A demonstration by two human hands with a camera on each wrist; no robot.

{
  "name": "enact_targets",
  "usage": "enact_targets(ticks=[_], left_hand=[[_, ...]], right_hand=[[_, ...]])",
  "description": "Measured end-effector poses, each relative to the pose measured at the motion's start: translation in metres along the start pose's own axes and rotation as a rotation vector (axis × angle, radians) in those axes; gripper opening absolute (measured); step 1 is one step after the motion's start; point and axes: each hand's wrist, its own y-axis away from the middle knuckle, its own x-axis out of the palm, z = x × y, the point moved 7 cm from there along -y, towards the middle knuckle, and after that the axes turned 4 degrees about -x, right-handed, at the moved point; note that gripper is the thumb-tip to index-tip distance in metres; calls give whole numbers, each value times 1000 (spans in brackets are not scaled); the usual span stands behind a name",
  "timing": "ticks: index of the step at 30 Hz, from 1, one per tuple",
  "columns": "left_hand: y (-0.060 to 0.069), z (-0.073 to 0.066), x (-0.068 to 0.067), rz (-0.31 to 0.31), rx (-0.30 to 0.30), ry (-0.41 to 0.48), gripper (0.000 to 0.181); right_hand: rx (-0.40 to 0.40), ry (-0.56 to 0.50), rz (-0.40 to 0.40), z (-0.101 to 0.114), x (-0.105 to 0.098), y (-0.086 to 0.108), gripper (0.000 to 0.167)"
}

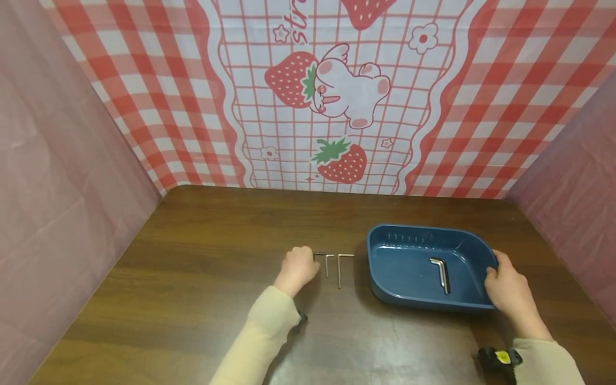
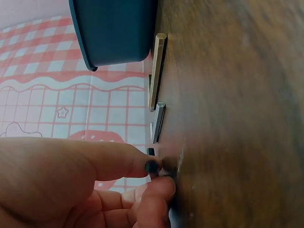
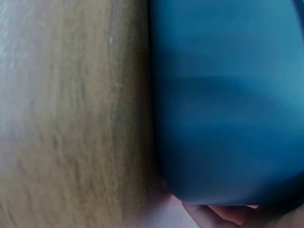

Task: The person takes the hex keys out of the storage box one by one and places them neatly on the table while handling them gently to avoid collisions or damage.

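Observation:
My left hand (image 1: 299,267) is low over the table, pinching a small black hex key (image 2: 152,167) between thumb and fingers. Just right of it lie a short silver hex key (image 1: 327,266) and a longer brassy hex key (image 1: 339,271), apart from each other on the wood. A blue plastic tray (image 1: 428,305) stands to their right. My right hand (image 1: 512,286) grips the tray's right end, thumb over the rim; in the right wrist view its fingers are partly hidden by the tray wall. Inside the tray lie silver hex keys (image 1: 441,275) close together; their exact number is hard to tell.
A brown wooden table (image 1: 192,267) carries everything. Behind it hangs a red-and-white checked cloth (image 1: 183,107) with strawberries, and pink cloth (image 1: 62,160) hangs at both sides. A dark wrist device (image 1: 500,357) sits by the right sleeve.

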Motion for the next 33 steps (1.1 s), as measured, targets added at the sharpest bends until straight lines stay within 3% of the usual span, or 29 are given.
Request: enact_targets(ticks=[10, 23, 33], left_hand=[[0, 1, 4, 62, -22, 27, 26], [0, 0, 3, 42, -7, -17, 22], [1, 0, 3, 63, -14, -6, 27]], right_hand=[[-3, 8, -4, -1, -1, -1, 45], [-14, 11, 11, 0, 0, -1, 46], [-15, 5, 18, -1, 1, 0, 47]])
